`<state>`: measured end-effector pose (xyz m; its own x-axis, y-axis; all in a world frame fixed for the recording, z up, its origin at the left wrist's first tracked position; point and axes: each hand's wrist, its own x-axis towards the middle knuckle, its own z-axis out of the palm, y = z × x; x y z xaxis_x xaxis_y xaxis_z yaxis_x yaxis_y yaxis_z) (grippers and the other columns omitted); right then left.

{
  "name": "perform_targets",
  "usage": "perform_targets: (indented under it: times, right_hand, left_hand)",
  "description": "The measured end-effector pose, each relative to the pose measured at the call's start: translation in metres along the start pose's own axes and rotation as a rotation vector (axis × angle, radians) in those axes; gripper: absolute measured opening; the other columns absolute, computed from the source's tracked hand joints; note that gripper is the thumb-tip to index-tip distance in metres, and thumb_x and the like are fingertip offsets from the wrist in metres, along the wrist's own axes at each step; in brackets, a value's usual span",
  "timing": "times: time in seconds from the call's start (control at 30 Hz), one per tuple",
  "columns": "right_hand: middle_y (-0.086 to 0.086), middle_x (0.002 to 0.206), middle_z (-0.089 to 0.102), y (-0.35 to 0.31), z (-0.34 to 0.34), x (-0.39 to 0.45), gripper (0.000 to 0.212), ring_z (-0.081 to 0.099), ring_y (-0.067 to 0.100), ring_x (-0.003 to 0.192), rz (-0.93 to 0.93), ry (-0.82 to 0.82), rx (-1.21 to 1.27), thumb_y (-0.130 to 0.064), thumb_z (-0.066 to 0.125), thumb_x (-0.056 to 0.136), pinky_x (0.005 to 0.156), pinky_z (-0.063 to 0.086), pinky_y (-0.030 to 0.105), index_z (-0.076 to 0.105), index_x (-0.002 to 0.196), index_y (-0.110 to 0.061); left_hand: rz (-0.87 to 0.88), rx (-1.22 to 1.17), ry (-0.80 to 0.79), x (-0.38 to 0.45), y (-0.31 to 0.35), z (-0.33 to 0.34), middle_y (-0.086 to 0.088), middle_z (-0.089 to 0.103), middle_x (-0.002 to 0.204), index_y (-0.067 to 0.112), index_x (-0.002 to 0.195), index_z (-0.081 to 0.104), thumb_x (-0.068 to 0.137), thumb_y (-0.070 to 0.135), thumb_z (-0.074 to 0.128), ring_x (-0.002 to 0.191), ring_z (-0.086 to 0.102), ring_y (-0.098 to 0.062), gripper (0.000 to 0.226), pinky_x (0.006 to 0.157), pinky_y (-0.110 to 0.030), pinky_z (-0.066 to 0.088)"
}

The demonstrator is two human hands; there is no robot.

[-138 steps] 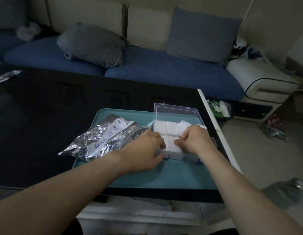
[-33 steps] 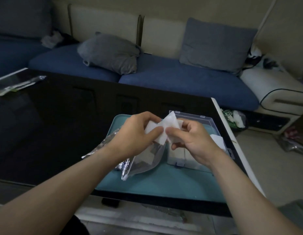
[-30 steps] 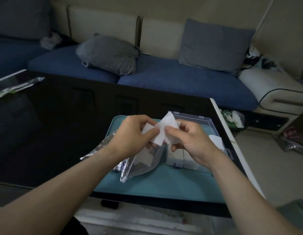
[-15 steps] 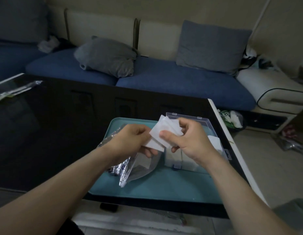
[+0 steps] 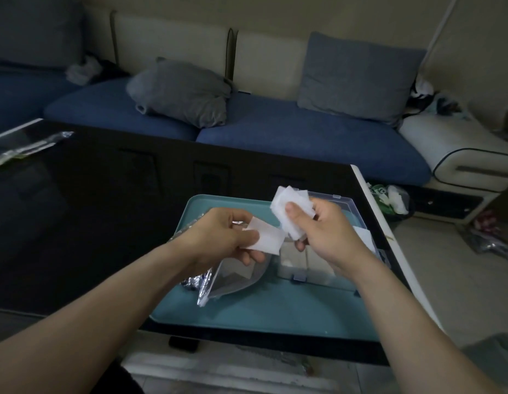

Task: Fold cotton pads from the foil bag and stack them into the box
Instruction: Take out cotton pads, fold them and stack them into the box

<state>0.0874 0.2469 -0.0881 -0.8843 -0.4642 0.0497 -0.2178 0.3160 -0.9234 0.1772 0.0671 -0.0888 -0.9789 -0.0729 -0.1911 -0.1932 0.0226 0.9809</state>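
Observation:
My left hand (image 5: 221,240) pinches a single white cotton pad (image 5: 265,237) above the teal tray (image 5: 275,311). My right hand (image 5: 324,234) grips a small bunch of white cotton pads (image 5: 292,207) between thumb and fingers, raised over the clear plastic box (image 5: 349,206). The box stands on the tray's right side with its lid up; folded pads (image 5: 292,257) show through its front wall. The silver foil bag (image 5: 216,282) lies on the tray under my left hand, its open mouth toward the box and mostly hidden by my wrist.
The tray sits near the right front corner of a black glossy table (image 5: 90,211). A clear wrapper (image 5: 25,147) lies at the table's far left. A blue sofa (image 5: 289,132) with grey cushions stands behind. Bags litter the floor (image 5: 395,194) to the right.
The hands have drawn apart: the left now holds one pad on its own, lower and left, while the right keeps the rest of the bunch higher over the box.

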Motion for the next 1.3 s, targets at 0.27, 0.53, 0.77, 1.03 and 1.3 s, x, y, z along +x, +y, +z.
perform_targets:
  times: [0.27, 0.53, 0.77, 1.03, 1.3]
  right_hand:
    - [0.012, 0.095, 0.075, -0.002, -0.005, -0.004, 0.036, 0.069, 0.015, 0.074, -0.027, -0.147, 0.11, -0.026, 0.081, 0.073, 0.058, 0.055, 0.029, 0.072, 0.104, -0.01]
    - [0.004, 0.078, 0.075, -0.002, 0.008, -0.003, 0.02, 0.059, 0.015, 0.054, 0.017, -0.027, 0.127, -0.028, 0.081, 0.081, 0.047, 0.048, 0.026, 0.077, 0.09, -0.01]
    - [0.01, 0.066, 0.073, -0.015, 0.048, -0.009, 0.037, 0.069, 0.022, 0.054, 0.019, 0.245, 0.288, -0.04, 0.066, 0.094, 0.053, 0.057, 0.034, 0.075, 0.078, -0.008]
    - [0.001, 0.097, 0.061, -0.023, 0.049, -0.014, 0.034, 0.056, -0.001, 0.087, -0.072, 0.158, -0.01, -0.042, 0.046, 0.104, 0.071, 0.04, 0.005, 0.066, 0.079, -0.027]
    - [-0.007, 0.084, 0.073, -0.016, 0.021, -0.011, 0.026, 0.066, 0.002, 0.07, -0.226, 0.188, -0.031, -0.02, 0.077, 0.088, 0.065, 0.047, 0.012, 0.067, 0.112, -0.024]
  left_hand:
    - [-0.043, -0.08, -0.063, 0.005, -0.001, 0.0, -0.021, 0.071, 0.079, -0.015, 0.113, 0.058, 0.097, -0.004, 0.051, 0.064, 0.069, -0.021, 0.02, 0.054, -0.022, 0.053]
    - [0.051, -0.242, -0.307, 0.002, 0.001, -0.003, -0.017, 0.06, 0.089, -0.011, 0.113, 0.061, 0.086, 0.009, 0.068, 0.075, 0.051, -0.017, 0.035, 0.059, -0.018, 0.045]
    - [0.044, -0.426, 0.041, 0.007, 0.005, 0.027, -0.014, 0.053, 0.073, -0.002, 0.104, 0.065, 0.094, 0.028, 0.061, 0.056, 0.046, -0.015, 0.033, 0.046, -0.021, 0.03]
    - [0.052, -0.419, 0.239, 0.012, -0.002, 0.026, -0.012, 0.057, 0.078, -0.005, 0.112, 0.064, 0.1, 0.025, 0.054, 0.053, 0.046, -0.013, 0.034, 0.047, -0.025, 0.034]
    - [0.107, -0.367, 0.086, 0.001, -0.001, 0.014, -0.021, 0.07, 0.113, 0.0, 0.124, 0.06, 0.104, 0.021, 0.045, 0.095, 0.071, -0.03, 0.033, 0.077, -0.036, 0.059]
